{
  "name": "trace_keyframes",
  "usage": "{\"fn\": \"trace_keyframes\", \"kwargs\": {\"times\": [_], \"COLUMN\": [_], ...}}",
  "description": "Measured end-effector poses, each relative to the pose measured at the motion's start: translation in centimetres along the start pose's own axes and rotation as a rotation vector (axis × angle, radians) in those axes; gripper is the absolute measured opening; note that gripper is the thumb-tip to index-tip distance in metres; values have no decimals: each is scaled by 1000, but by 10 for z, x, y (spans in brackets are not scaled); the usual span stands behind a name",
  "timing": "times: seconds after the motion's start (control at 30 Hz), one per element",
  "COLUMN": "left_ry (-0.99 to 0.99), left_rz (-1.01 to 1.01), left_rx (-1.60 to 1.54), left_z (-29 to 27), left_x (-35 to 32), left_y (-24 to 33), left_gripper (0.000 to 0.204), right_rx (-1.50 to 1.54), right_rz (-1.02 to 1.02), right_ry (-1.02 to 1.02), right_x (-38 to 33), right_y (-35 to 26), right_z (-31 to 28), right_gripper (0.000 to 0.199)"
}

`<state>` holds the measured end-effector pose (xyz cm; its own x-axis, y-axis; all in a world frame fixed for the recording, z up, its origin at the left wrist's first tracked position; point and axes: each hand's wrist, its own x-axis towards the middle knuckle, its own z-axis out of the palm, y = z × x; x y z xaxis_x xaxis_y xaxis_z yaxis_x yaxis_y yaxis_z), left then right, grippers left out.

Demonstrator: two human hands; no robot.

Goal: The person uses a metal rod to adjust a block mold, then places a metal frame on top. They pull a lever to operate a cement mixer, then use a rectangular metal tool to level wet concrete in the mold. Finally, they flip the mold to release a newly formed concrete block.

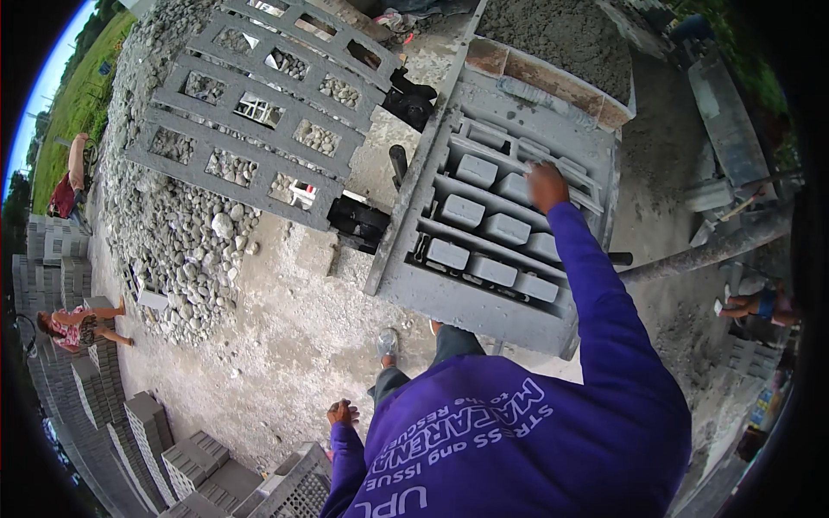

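Note:
A grey metal block mould (496, 315) lies in front of me, with rows of pale rectangular core blocks (464, 211) set between long slots. Over its far right part is my right hand (548, 187), smeared by motion; whether it touches the mould or holds anything is unclear. My left hand (343, 413) hangs low at my side above the gravelly ground, its fingers loosely bent and apart, with nothing seen in it. To the mould's left, a grey grid frame (246, 121) with rectangular openings is joined to it by black fittings (358, 222).
Wet grey mix (557, 43) lies on a surface beyond the mould. Pebbles (190, 268) are heaped at the left, near stacked concrete blocks (142, 432). A person (82, 328) stands by those stacks; another person (760, 306) is at the far right. A grey pole (717, 246) slants in at right.

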<state>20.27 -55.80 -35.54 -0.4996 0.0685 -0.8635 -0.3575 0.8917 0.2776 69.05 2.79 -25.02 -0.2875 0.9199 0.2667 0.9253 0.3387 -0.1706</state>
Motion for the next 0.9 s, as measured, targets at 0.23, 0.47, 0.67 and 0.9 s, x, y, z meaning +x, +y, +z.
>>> {"fn": "trace_keyframes", "kwargs": {"times": [0.23,0.47,0.67,0.9], "left_ry": [-115,-232,-217,-147], "left_rz": [31,317,447,152], "left_rx": [100,81,178,126], "left_z": [-6,-16,-76,-166], "left_x": [9,58,94,116], "left_y": [31,124,137,30], "left_gripper": [33,32,32,32], "right_rx": [62,2,10,-35], "right_rz": [-26,38,236,210], "right_ry": [58,63,-93,-38], "right_x": [-83,-112,-89,-173], "right_y": [-58,-85,-96,-149], "right_z": [-12,-3,-9,-13], "right_gripper": [34,31,31,36]}}
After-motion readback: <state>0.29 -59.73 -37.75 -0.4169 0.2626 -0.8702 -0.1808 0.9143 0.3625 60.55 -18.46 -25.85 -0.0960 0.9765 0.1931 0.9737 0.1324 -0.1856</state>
